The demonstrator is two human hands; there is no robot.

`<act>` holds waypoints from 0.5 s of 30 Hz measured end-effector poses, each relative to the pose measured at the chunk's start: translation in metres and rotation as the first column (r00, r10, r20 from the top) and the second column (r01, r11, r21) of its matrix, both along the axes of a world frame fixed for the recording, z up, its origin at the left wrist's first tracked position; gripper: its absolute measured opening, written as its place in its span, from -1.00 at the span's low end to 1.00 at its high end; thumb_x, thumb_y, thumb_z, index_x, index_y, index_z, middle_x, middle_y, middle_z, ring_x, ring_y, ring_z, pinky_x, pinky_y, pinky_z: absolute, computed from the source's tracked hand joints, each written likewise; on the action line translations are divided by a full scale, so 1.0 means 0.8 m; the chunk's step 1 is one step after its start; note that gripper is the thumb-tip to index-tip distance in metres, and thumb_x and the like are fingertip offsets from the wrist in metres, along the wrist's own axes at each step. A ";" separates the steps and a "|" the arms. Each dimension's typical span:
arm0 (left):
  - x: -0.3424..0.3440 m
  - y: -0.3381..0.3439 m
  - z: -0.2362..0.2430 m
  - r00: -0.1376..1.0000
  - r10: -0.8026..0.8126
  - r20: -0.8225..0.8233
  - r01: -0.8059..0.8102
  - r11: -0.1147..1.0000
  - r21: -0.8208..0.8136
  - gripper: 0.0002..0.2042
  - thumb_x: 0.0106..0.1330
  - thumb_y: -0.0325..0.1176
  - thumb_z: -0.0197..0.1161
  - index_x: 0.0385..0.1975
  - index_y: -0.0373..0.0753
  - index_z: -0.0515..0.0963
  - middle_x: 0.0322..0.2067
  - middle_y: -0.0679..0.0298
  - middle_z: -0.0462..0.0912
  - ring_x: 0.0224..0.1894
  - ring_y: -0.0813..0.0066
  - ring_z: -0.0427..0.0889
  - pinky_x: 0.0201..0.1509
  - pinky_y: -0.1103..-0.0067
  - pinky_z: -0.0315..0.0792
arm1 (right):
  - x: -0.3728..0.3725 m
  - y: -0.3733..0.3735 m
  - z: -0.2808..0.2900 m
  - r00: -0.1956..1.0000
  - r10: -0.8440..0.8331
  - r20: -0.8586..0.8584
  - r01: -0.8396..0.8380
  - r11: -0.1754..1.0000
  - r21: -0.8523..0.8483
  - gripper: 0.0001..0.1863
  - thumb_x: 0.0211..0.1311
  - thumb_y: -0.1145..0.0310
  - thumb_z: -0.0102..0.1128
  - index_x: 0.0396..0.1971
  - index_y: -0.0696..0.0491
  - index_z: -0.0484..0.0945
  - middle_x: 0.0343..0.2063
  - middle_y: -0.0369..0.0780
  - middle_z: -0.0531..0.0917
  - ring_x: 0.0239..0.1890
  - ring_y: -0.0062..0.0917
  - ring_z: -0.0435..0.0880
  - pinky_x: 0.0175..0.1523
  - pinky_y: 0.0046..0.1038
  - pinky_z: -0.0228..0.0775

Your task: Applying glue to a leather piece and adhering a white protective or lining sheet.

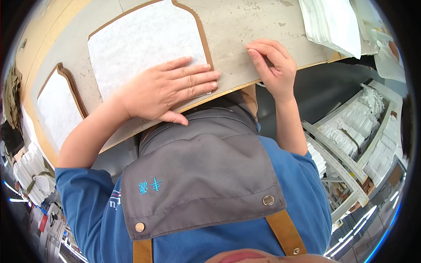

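A white fabric-like panel (144, 44) lies flat on the worktable, with a brown layer (203, 39) showing along its top and right edges. My left hand (171, 87) rests palm down across the panel's near right corner. Its fingers are stretched out to the right, and the thumb points toward the table's front edge. To the right of the panel, my right hand (275, 65) is above the table near its edge. Its fingers curl, with thumb and forefinger tips close together. Whether anything small is between them, I cannot make out.
The worktable (245, 26) has a worn, stained top. A smaller white panel (59, 107) on several brown layers lies at left. White sheets (331, 26) are stacked at the far right, overhanging the edge. A metal rack (346, 175) with white bundles (364, 111) stands below right.
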State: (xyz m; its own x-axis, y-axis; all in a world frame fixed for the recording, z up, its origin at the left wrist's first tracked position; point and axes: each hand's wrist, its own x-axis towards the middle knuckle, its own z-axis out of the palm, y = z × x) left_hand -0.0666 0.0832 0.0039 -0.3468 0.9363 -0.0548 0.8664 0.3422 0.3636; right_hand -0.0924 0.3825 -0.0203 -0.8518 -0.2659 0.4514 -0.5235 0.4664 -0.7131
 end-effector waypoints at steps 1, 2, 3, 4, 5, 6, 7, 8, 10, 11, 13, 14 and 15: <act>0.003 0.000 -0.001 0.999 -0.035 0.014 0.035 0.999 -0.003 -0.04 0.29 0.49 -0.18 0.51 -0.16 0.15 0.52 0.23 0.16 0.55 0.29 0.12 0.62 0.22 -0.04 | 0.000 0.000 0.000 1.000 0.000 -0.001 0.000 1.000 -0.001 -0.94 0.14 0.56 0.43 -0.37 0.13 0.74 -0.34 -0.24 0.74 -0.37 -0.56 0.68 -0.32 -0.56 0.50; 0.004 0.001 -0.001 0.997 -0.071 0.027 0.071 0.997 -0.006 -0.05 0.30 0.49 -0.18 0.51 -0.16 0.15 0.52 0.23 0.16 0.55 0.29 0.11 0.62 0.23 -0.04 | 0.000 0.001 -0.001 1.000 0.001 -0.007 -0.001 1.000 0.009 -0.93 0.14 0.56 0.43 -0.37 0.13 0.74 -0.34 -0.24 0.74 -0.38 -0.55 0.68 -0.32 -0.55 0.50; 0.003 0.001 0.003 0.995 -0.087 0.050 0.087 0.996 0.006 -0.09 0.34 0.45 -0.18 0.50 -0.16 0.17 0.52 0.26 0.16 0.55 0.33 0.12 0.62 0.23 -0.03 | 0.000 0.001 -0.001 1.000 0.001 -0.013 -0.001 1.000 0.019 -0.93 0.13 0.56 0.43 -0.37 0.13 0.74 -0.34 -0.25 0.74 -0.38 -0.55 0.68 -0.33 -0.55 0.50; 0.004 0.001 0.000 0.995 -0.087 0.049 0.087 0.996 0.007 -0.09 0.34 0.45 -0.18 0.50 -0.16 0.17 0.52 0.26 0.16 0.55 0.33 0.12 0.62 0.23 -0.03 | 0.000 0.001 -0.001 1.000 0.002 -0.014 -0.001 1.000 0.020 -0.93 0.13 0.56 0.43 -0.37 0.13 0.74 -0.34 -0.25 0.74 -0.38 -0.55 0.68 -0.33 -0.55 0.50; 0.005 0.000 -0.003 0.991 -0.118 0.063 0.117 0.993 0.019 -0.12 0.36 0.42 -0.17 0.50 -0.14 0.18 0.51 0.29 0.17 0.55 0.35 0.12 0.62 0.23 -0.03 | 0.000 0.000 -0.001 1.000 0.005 -0.014 -0.004 1.000 0.016 -0.93 0.13 0.56 0.43 -0.37 0.13 0.74 -0.34 -0.25 0.74 -0.38 -0.55 0.68 -0.33 -0.55 0.50; 0.005 -0.001 -0.006 0.986 -0.149 0.076 0.147 0.989 0.032 -0.16 0.38 0.39 -0.15 0.50 -0.12 0.19 0.51 0.32 0.18 0.55 0.37 0.13 0.62 0.24 -0.03 | 0.000 -0.001 -0.001 1.000 0.007 -0.015 -0.007 1.000 0.011 -0.93 0.13 0.56 0.44 -0.37 0.13 0.74 -0.34 -0.25 0.74 -0.38 -0.55 0.68 -0.33 -0.55 0.50; 0.005 -0.002 -0.005 0.986 -0.149 0.075 0.147 0.989 0.033 -0.16 0.38 0.39 -0.15 0.50 -0.12 0.19 0.51 0.32 0.18 0.55 0.37 0.13 0.62 0.24 -0.03 | 0.001 -0.001 -0.001 1.000 0.008 -0.016 -0.007 1.000 0.012 -0.93 0.13 0.56 0.44 -0.37 0.13 0.74 -0.34 -0.25 0.74 -0.38 -0.55 0.68 -0.33 -0.55 0.50; 0.004 -0.002 -0.005 0.982 -0.159 0.097 0.155 0.987 0.051 -0.21 0.41 0.34 -0.13 0.50 -0.09 0.21 0.51 0.35 0.19 0.54 0.39 0.14 0.62 0.25 -0.02 | 0.001 -0.002 -0.001 1.000 -0.001 -0.023 0.002 1.000 0.029 -0.93 0.13 0.55 0.44 -0.37 0.12 0.74 -0.34 -0.25 0.74 -0.38 -0.55 0.68 -0.33 -0.55 0.50; 0.003 -0.004 -0.005 0.979 -0.165 0.118 0.158 0.985 0.070 -0.25 0.43 0.29 -0.11 0.50 -0.05 0.22 0.51 0.38 0.20 0.54 0.41 0.14 0.62 0.25 -0.02 | 0.002 -0.003 0.000 0.999 -0.006 -0.032 0.008 0.999 0.047 -0.93 0.13 0.55 0.44 -0.37 0.12 0.74 -0.34 -0.25 0.74 -0.38 -0.55 0.67 -0.33 -0.55 0.50; 0.002 -0.005 -0.006 0.968 -0.208 0.140 0.197 0.976 0.089 -0.30 0.46 0.23 -0.08 0.50 -0.03 0.22 0.51 0.39 0.20 0.54 0.41 0.15 0.62 0.27 -0.01 | 0.002 -0.004 0.000 1.000 -0.015 -0.014 0.015 0.999 0.048 -0.94 0.14 0.55 0.43 -0.37 0.12 0.74 -0.33 -0.25 0.74 -0.38 -0.55 0.68 -0.33 -0.55 0.51; 0.004 -0.007 -0.008 0.958 -0.239 0.160 0.225 0.969 0.104 -0.35 0.49 0.16 -0.05 0.49 0.00 0.23 0.51 0.40 0.20 0.54 0.41 0.16 0.62 0.29 0.00 | 0.003 -0.006 0.000 1.000 -0.012 0.001 0.012 0.999 0.046 -0.94 0.15 0.55 0.42 -0.36 0.12 0.74 -0.32 -0.25 0.74 -0.37 -0.54 0.68 -0.32 -0.55 0.51; 0.007 -0.006 -0.010 0.948 -0.272 0.166 0.252 0.958 0.133 -0.39 0.51 0.08 -0.05 0.50 0.01 0.22 0.51 0.39 0.20 0.53 0.42 0.17 0.62 0.30 0.00 | 0.003 -0.006 0.000 1.000 -0.012 0.007 0.012 0.999 0.042 -0.94 0.16 0.55 0.42 -0.35 0.13 0.74 -0.32 -0.24 0.74 -0.36 -0.54 0.68 -0.31 -0.55 0.51; 0.010 -0.004 -0.012 0.938 -0.302 0.171 0.276 0.948 0.162 -0.43 0.53 0.01 -0.04 0.50 0.01 0.22 0.51 0.39 0.21 0.53 0.43 0.17 0.62 0.32 0.01 | 0.002 -0.006 -0.001 1.000 -0.010 0.015 0.009 0.999 0.037 -0.94 0.17 0.55 0.41 -0.34 0.13 0.74 -0.31 -0.23 0.74 -0.36 -0.54 0.69 -0.30 -0.55 0.51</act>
State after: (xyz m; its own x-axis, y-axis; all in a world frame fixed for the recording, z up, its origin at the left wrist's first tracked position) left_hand -0.0587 0.0798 -0.0054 -0.0556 0.9977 0.0389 0.8302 0.0246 0.5569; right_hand -0.0905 0.3777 -0.0210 -0.8608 -0.2741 0.4288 -0.5085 0.4974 -0.7029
